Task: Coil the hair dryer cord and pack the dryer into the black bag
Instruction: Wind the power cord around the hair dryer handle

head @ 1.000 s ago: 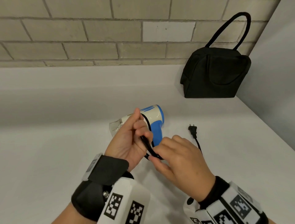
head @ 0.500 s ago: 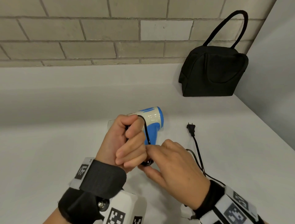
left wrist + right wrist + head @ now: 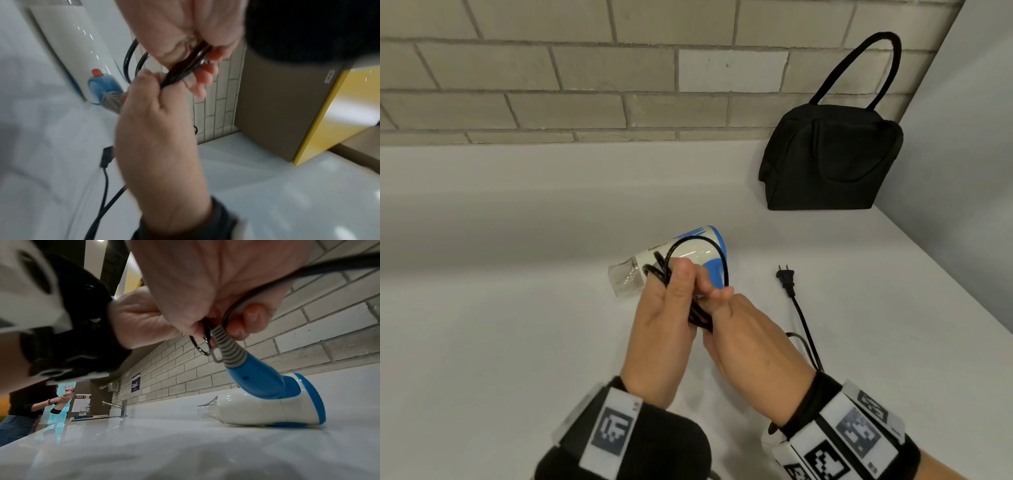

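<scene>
A white and blue hair dryer (image 3: pixel 688 255) (image 3: pixel 277 407) lies on its side on the white counter, nozzle to the left. My left hand (image 3: pixel 671 308) (image 3: pixel 195 40) grips a bundle of black cord loops (image 3: pixel 697 313) (image 3: pixel 185 68) just in front of the dryer. My right hand (image 3: pixel 736 329) (image 3: pixel 156 121) pinches the same cord beside the left hand, next to the grey strain relief (image 3: pixel 226 344). The free cord runs right to the plug (image 3: pixel 786 278) (image 3: pixel 106 156) lying on the counter. The black bag (image 3: pixel 832 157) stands upright at the back right.
A brick wall (image 3: pixel 585 68) runs behind the counter (image 3: pixel 500 325), and a grey side wall (image 3: pixel 962 154) closes the right. Far left in the right wrist view are a tap (image 3: pixel 121 407) and a person (image 3: pixel 30 404) standing.
My left hand turned from a fist to upright and now has more cord loops gathered in it. A loop arches over the dryer. The right hand stays by the left, feeding cord.
</scene>
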Demonstrator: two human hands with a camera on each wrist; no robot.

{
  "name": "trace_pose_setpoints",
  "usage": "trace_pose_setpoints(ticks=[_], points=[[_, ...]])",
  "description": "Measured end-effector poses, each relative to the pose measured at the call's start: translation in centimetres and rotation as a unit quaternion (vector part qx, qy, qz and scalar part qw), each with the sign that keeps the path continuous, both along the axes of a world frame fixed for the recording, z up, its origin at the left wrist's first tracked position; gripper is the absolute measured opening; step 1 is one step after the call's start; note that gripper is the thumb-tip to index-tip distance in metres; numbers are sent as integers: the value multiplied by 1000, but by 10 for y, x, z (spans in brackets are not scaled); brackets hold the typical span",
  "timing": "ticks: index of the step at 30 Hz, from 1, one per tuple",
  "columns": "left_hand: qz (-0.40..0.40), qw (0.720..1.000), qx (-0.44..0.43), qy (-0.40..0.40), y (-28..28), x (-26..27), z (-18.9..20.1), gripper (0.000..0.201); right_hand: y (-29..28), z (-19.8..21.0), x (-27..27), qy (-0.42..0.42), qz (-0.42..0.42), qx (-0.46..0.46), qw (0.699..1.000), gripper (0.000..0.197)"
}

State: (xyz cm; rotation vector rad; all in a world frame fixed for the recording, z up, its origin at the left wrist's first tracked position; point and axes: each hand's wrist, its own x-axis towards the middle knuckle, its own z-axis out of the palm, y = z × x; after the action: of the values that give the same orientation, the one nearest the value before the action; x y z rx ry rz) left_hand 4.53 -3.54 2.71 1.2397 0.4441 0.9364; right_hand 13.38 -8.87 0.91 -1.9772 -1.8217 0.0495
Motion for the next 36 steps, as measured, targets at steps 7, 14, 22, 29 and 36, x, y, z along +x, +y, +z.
trace_pose_setpoints(ticks=[7,14,22,29,36], points=[[-13,993,115,29,1,3,-19,31,2,2,1,76,27,3,997,29],[13,985,-154,-81,30,3,8,44,-16,6,7,105,76,-7,992,52],[-44,972,-215,-81,54,-13,15,43,-40,10,40,-40,9,-50,998,29],[-50,975,124,176,18,12,16,45,-27,21,19,-198,77,-15,977,28],[-58,964,153,211,16,7,15,52,-22,28,31,-145,91,-13,985,30]])
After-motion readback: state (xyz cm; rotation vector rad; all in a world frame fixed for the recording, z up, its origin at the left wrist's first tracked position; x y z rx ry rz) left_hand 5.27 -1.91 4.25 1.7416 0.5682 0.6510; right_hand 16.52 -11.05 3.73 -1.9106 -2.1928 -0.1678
